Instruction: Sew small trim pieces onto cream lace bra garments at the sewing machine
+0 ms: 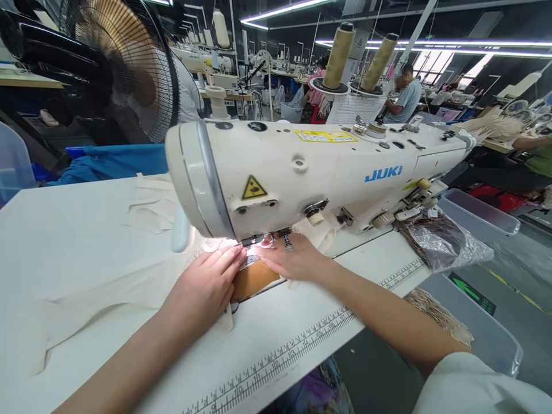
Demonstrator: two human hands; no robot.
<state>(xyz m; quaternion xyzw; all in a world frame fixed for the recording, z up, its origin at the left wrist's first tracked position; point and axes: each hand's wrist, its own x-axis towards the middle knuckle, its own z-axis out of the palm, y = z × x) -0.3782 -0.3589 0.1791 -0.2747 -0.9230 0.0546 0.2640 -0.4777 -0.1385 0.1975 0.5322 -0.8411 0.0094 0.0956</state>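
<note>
A white JUKI sewing machine (276,167) stands on the table, its lamp lighting the needle area. Cream fabric (125,284) runs from the left of the table in under the machine head. My left hand (211,284) is closed on this fabric just left of the presser foot (254,240), fingertips pressed together. On the right of the foot, my right hand (297,259) lies flat over the fabric with its fingers stretched out. Between the hands shows a brown plate (254,280) in the table. The needle tip and the fabric edge under the fingers are hidden.
A ruler tape (276,356) runs along the table's front edge. At the right lie a plastic-wrapped dark bundle (444,238) and a clear bin (487,322). A black fan (125,63) stands left; thread cones (339,57) rise behind. Other people work farther back.
</note>
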